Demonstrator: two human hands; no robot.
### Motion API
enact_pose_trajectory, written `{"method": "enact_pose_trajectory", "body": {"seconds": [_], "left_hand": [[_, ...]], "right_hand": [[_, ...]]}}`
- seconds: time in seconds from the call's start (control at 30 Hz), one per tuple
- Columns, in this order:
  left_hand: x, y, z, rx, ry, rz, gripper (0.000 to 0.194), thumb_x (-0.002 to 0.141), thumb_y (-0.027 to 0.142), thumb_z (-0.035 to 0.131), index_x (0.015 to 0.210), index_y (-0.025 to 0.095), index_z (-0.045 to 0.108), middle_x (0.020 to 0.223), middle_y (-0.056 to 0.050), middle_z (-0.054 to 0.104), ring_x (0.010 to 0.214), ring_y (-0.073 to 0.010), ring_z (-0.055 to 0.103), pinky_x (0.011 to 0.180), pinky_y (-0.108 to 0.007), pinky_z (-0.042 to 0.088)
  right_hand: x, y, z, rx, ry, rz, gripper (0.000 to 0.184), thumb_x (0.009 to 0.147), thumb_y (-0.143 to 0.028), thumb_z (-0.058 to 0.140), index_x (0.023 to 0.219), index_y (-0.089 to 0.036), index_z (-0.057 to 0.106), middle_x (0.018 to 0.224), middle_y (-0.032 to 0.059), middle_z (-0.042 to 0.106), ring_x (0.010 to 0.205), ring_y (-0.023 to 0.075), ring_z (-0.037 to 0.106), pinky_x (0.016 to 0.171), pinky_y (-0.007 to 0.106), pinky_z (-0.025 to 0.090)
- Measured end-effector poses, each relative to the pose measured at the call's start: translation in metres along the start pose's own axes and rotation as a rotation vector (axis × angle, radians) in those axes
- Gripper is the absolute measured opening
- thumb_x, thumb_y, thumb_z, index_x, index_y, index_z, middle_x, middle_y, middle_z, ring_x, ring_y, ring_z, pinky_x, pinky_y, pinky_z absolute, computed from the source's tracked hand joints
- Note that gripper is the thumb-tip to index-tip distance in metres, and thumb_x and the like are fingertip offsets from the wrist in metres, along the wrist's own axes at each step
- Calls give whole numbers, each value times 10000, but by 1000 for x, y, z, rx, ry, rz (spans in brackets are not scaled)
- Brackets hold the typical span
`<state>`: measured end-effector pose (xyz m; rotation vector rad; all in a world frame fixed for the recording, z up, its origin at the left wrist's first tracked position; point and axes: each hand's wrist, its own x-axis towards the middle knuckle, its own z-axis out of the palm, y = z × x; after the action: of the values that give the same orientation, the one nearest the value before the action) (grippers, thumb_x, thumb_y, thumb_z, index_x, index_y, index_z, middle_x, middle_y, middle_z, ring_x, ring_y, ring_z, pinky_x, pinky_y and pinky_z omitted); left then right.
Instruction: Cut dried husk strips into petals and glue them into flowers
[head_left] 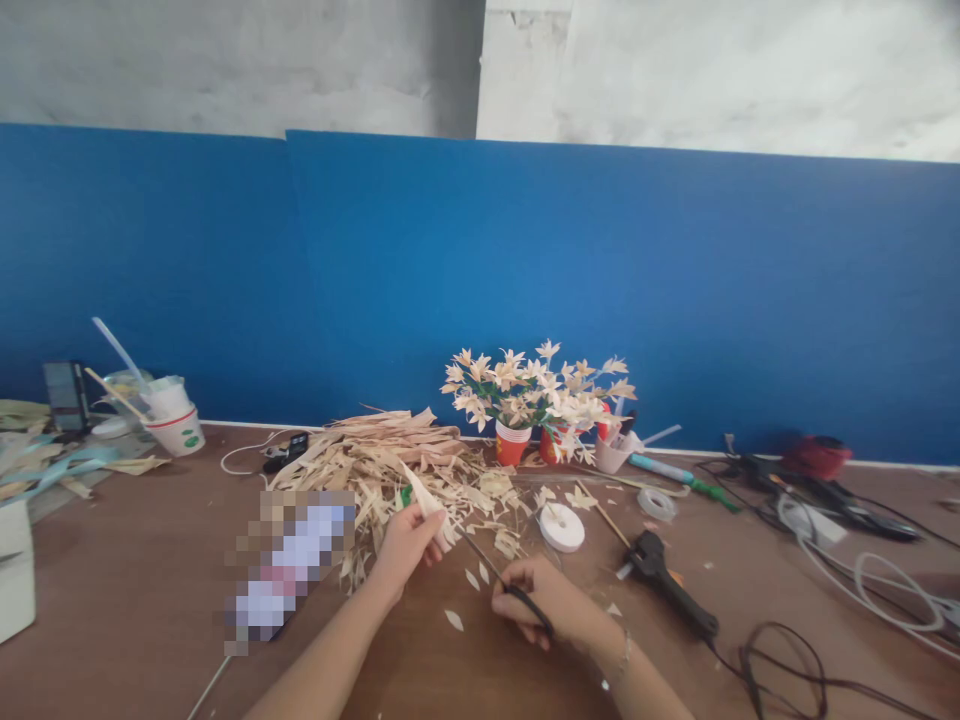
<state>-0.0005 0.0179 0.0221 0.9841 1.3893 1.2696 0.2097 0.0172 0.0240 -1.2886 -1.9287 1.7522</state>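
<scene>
Between the fingers of my left hand (409, 545) is a pale piece of dried husk (424, 492), its pointed end standing up. My right hand (529, 595) is closed round the black handles of a pair of scissors (529, 603). The blades point up and left toward the lower end of the husk piece; whether they touch it I cannot tell. Several small cut petals (454, 620) lie on the table just below the blades. Behind my left hand spreads a heap of dried husks and scraps (397, 440).
Flowers (517, 375) stand in red paper cups (512, 445) against the blue partition (450, 250). A white tape roll (561, 527) and a black glue gun (667, 585) lie to the right, with cables (787, 650). A blurred-out device (292, 565) lies left; a white cup (176, 425) stands farther left.
</scene>
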Motion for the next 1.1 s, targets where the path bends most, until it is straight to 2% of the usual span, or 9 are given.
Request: {"method": "enact_pose_trajectory", "body": {"seconds": [0.13,0.4,0.6,0.87,1.1], "left_hand": [[-1,0,0,30,-73,-27,238,699,382,602,655,155,544,450,25,591,346,-83,500,343,-163,335],[-3,-2,0,35,-174,-51,264,694,404,617,640,159,536,427,35,563,344,-83,488,358,-169,347],[-2,-3,0,29,-165,-59,272,692,414,614,644,157,536,435,39,560,342,-78,483,351,-166,332],[-5,-5,2,30,-296,-118,247,683,383,613,628,152,545,442,26,578,304,-57,445,323,-153,297],[-5,-7,1,23,-313,-118,251,669,388,621,633,149,550,428,26,567,296,-55,431,315,-149,293]], "right_hand": [[-1,-2,1,-52,2,52,186,677,-312,589,733,-136,613,415,-70,490,318,47,402,316,138,325],[-4,-6,-1,-74,-22,46,186,679,-311,578,718,-134,619,406,-70,476,314,41,390,317,131,319],[-3,-2,-2,-85,-36,61,195,679,-315,586,728,-132,633,404,-67,494,301,38,390,310,128,317],[-4,-1,-2,-60,-66,33,187,680,-296,580,731,-132,653,408,-67,496,298,33,381,304,123,310],[-5,-4,-2,-56,-98,32,177,669,-295,592,723,-134,644,406,-73,485,304,33,386,303,116,298]]}}
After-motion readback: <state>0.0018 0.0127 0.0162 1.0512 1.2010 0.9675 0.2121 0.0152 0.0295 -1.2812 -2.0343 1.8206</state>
